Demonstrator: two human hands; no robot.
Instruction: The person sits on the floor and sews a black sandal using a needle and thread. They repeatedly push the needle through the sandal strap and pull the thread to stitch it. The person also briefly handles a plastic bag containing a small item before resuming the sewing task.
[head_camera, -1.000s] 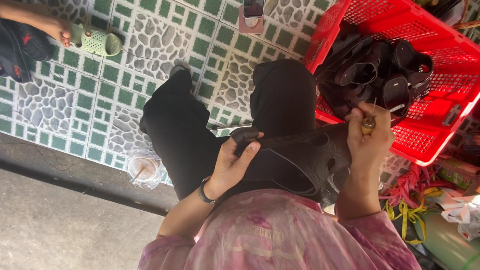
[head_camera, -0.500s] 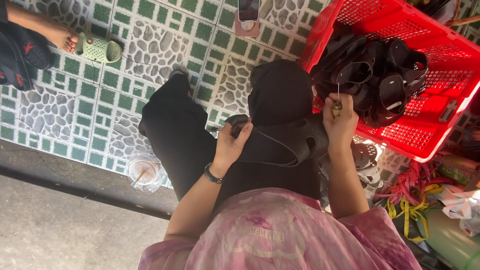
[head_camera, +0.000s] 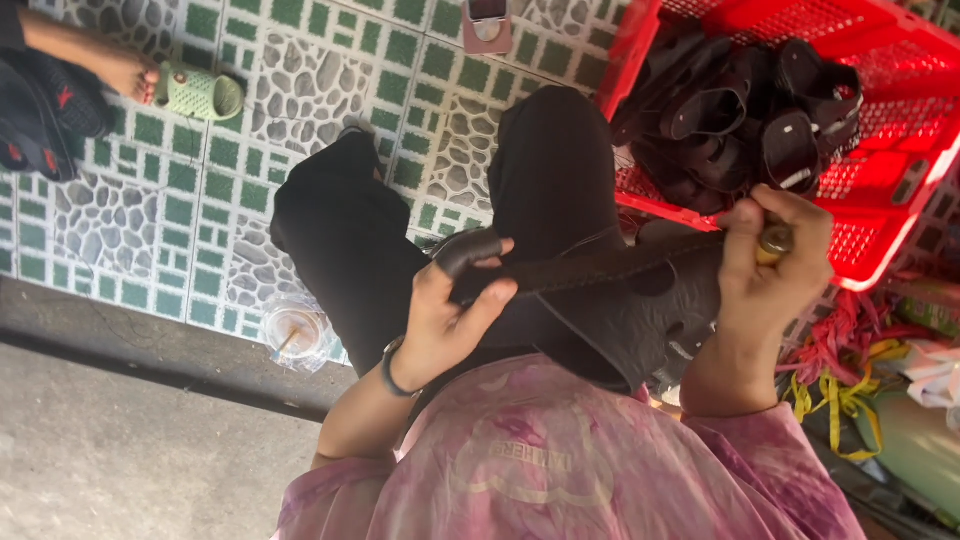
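A dark sandal (head_camera: 620, 300) lies across the person's lap, sole edge turned up, above the black trouser legs. The left hand (head_camera: 450, 320) has its grip closed around the sandal's narrow end, thumb over the top and fingers curled beneath. The right hand (head_camera: 765, 270) presses against the other end, its grip closed on a small tool with a yellowish handle (head_camera: 775, 242) that touches the sandal's edge. A dark band (head_camera: 392, 372) circles the left wrist, and a pink patterned shirt (head_camera: 560, 460) fills the bottom of the view. Just beyond the right hand stands a red plastic crate (head_camera: 890, 180) holding a heap of black sandals (head_camera: 740, 120). A plastic cup with a straw (head_camera: 293, 335) sits on the tiled floor (head_camera: 300, 90) beside the left knee. Further off, another person's foot in a green slipper (head_camera: 195, 93) rests on the tiles.
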